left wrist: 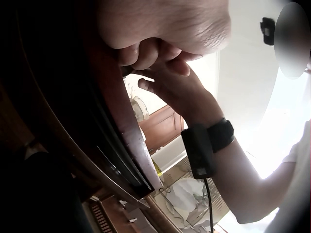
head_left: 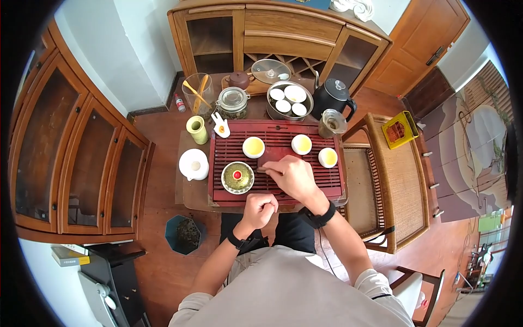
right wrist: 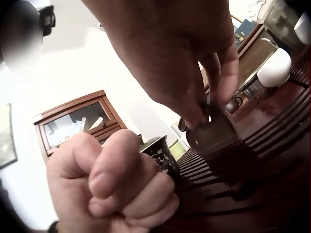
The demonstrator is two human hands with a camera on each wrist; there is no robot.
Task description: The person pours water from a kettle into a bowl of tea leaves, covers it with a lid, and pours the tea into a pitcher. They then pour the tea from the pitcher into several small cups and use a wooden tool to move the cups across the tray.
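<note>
My right hand (head_left: 294,177) is over the middle of the slatted red tea tray (head_left: 332,197). Its thumb and fingers pinch the edge of a thin brown coaster (right wrist: 214,133), rounded with small holes. My left hand (head_left: 260,211) is curled into a fist at the tray's front edge, thumb over the fingers (right wrist: 150,191), nothing showing in it. Left of the right hand stands a lidded gaiwan (head_left: 237,177) with a red knob. Three white cups of yellow tea stand on the tray: one cup (head_left: 253,147) at the back left, another (head_left: 301,144) behind the hand, the last (head_left: 327,157) at right.
Behind the tray are a glass jar (head_left: 233,103), a steel pot (head_left: 283,115) with white cups, and a black kettle (head_left: 333,97). A glass pitcher (head_left: 331,124) sits at the right corner. At left are a white teapot (head_left: 193,164) and green vase (head_left: 197,129).
</note>
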